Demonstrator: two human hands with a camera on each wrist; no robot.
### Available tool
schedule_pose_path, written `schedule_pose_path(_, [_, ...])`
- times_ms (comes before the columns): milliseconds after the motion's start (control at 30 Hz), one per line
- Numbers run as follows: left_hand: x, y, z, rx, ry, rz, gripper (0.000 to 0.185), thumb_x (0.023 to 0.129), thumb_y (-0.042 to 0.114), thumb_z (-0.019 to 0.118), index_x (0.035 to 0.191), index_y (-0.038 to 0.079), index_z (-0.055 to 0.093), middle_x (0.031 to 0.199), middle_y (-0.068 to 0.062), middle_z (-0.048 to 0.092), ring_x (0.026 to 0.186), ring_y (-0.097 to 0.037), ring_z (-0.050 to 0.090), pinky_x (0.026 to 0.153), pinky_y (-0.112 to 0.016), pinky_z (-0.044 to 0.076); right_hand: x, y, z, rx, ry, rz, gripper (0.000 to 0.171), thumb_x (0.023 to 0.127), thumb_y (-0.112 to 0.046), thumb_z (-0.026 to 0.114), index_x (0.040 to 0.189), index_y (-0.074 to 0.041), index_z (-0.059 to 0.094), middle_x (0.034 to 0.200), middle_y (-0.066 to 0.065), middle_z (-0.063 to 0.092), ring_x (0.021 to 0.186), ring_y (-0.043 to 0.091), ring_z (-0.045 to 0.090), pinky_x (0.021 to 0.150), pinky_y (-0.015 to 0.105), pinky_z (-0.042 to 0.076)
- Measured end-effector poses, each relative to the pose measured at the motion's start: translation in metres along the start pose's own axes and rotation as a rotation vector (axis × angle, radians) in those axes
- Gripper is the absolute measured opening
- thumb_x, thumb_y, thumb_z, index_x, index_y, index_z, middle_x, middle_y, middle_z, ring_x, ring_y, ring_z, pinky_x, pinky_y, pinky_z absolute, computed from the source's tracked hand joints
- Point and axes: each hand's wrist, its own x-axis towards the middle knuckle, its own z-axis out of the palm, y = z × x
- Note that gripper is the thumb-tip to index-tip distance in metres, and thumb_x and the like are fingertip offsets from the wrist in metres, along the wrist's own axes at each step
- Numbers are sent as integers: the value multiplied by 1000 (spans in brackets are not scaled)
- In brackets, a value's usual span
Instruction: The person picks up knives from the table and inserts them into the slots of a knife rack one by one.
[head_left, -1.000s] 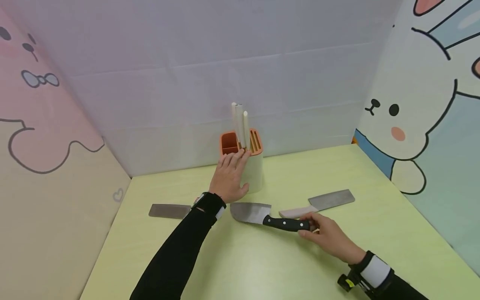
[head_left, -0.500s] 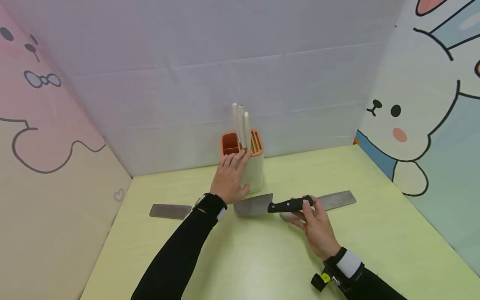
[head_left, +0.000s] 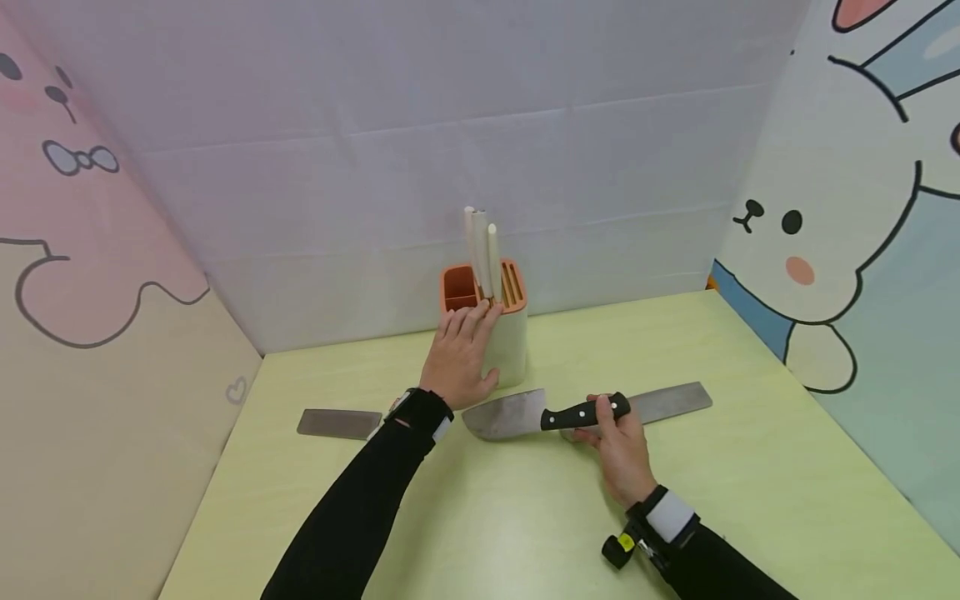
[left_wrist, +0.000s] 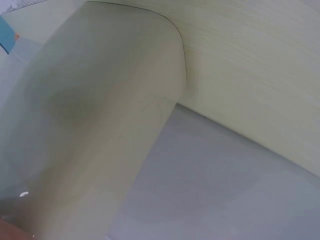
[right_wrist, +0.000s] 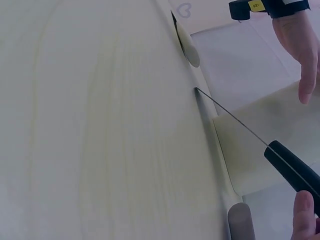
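My right hand [head_left: 622, 450] grips a black-handled cleaver [head_left: 504, 415], its thumb lying along the riveted handle. The blade points left. In the right wrist view the cleaver's handle [right_wrist: 292, 167] is raised and its blade shows edge-on, slanting down with the tip close over the table. My left hand [head_left: 457, 358] rests with straight fingers on the front of a cream knife holder [head_left: 508, 350] with an orange slotted top. Several white-handled knives [head_left: 480, 250] stand upright in it. The holder's smooth wall [left_wrist: 100, 110] fills much of the left wrist view.
A second cleaver [head_left: 671, 403] lies flat on the table, its pale handle mostly hidden behind my right hand. Another cleaver blade [head_left: 339, 422] lies at the left, partly covered by my left wrist. The pale yellow table [head_left: 510, 533] ends at a white back wall [head_left: 360, 217].
My right hand has changed from fingers at the handle's end to a fuller grip and moved left. The black handle has come up and tilted. My left hand has stayed put.
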Motion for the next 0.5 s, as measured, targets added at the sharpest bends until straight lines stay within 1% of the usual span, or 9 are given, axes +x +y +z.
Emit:
schedule_pose_path(67, [0, 0, 0, 0, -3, 0, 95, 77, 34, 69, 154, 11, 17, 151, -13, 29, 133, -31, 29, 114, -45, 16, 0, 0, 0, 17, -13, 24, 38, 99, -25, 52, 119, 3, 37, 122, 11, 53, 96, 18, 65, 80, 34, 56])
schedule_pose_path(133, [0, 0, -1, -2, 0, 2, 95, 77, 34, 69, 154, 11, 17, 151, -13, 29, 133, -31, 29, 114, -46, 16, 0, 0, 0, 32, -38, 46, 34, 97, -13, 56, 117, 3, 33, 125, 15, 54, 102, 20, 64, 83, 34, 55])
schedule_pose_path(200, [0, 0, -1, 1, 4, 3, 96, 77, 34, 69, 154, 11, 17, 151, -13, 29, 133, -31, 30, 113, -46, 17, -1, -1, 0, 54, -58, 70, 37, 93, 0, 58, 117, -1, 30, 128, 22, 52, 107, 22, 62, 85, 35, 54])
schedule_pose_path(300, [0, 0, -2, -2, 10, 3, 96, 76, 34, 70, 154, 11, 18, 151, -14, 30, 132, -32, 30, 113, -46, 17, -1, -1, 1, 64, -89, 95, 47, 89, 11, 58, 122, -4, 28, 133, 29, 46, 111, 22, 60, 89, 37, 51])
schedule_pose_path(333, [0, 0, -2, -1, 11, 3, 96, 76, 34, 70, 153, 11, 18, 151, -14, 30, 132, -31, 30, 113, -46, 17, -2, -1, 2, 70, -95, 103, 50, 88, 12, 58, 124, -5, 27, 134, 30, 44, 111, 22, 59, 90, 37, 51])
schedule_pose_path(400, [0, 1, -1, -5, 12, 1, 96, 76, 34, 70, 153, 11, 18, 151, -13, 30, 132, -31, 30, 113, -46, 17, -2, -1, 2, 83, -101, 108, 53, 89, 12, 57, 128, -4, 27, 135, 31, 43, 111, 20, 59, 92, 37, 50])
schedule_pose_path(500, [1, 1, -1, -15, 17, 2, 95, 76, 32, 70, 153, 11, 19, 150, -13, 30, 132, -32, 30, 113, -46, 17, -3, -2, 1, 79, -108, 81, 49, 90, 7, 59, 128, 0, 28, 130, 28, 47, 109, 19, 60, 91, 37, 50])
